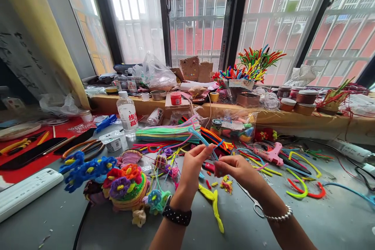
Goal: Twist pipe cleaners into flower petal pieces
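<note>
A light blue pipe cleaner (199, 136) rises between my two hands over the grey table. My left hand (191, 168) is closed, its thumb and fingers pinching it. Close beside on the right, my right hand (236, 168) is also closed in a pinch at its lower part, where the fingertips hide the detail. Below my hands lie a yellow fuzzy strip (215, 203) and small yellow and red scraps (226, 184). Under my right forearm are scissors (258, 209), partly covered. A bundle of pastel pipe cleaners (164, 133) lies behind my left hand.
Fuzzy flowers, blue (90, 170) and purple (119, 187), crowd the left. Behind stands a clear bottle (127, 113). A pink glue gun (274, 154) and bent red (307, 192) pipe cleaner lie right. A white power strip (29, 191) sits at the left edge. The windowsill (140, 102) carries jars and bags.
</note>
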Available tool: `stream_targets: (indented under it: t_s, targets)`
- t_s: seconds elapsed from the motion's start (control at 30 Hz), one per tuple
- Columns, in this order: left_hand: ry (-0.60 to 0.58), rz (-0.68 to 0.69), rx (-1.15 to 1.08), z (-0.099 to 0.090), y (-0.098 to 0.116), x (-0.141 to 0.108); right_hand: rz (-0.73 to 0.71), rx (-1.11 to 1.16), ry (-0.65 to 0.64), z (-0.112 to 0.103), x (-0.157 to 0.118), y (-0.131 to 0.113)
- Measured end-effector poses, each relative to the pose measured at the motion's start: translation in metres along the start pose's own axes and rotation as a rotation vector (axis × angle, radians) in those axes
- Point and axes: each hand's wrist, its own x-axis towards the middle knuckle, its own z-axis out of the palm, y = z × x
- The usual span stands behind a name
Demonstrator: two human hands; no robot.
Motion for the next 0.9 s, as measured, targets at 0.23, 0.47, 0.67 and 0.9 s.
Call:
stream_targets:
  t_s: [0.23, 0.47, 0.67, 0.9]
  targets:
    - [0.17, 0.031, -0.18, -0.02, 0.019, 0.006, 0.06, -0.2, -0.125, -0.03, -0.008, 0.006]
    - [0.185, 0.089, -0.009, -0.017, 0.02, 0.003, 0.099, -0.323, -0.229, -0.038, -0.016, -0.003]
    - [0.219, 0.133, 0.017, -0.01, 0.013, 0.004, 0.048, -0.408, -0.182, -0.037, -0.017, -0.006]
    - [-0.089, -0.047, 0.064, 0.009, 0.005, -0.004, 0.077, -0.398, -0.233, -0.03, -0.012, -0.003]
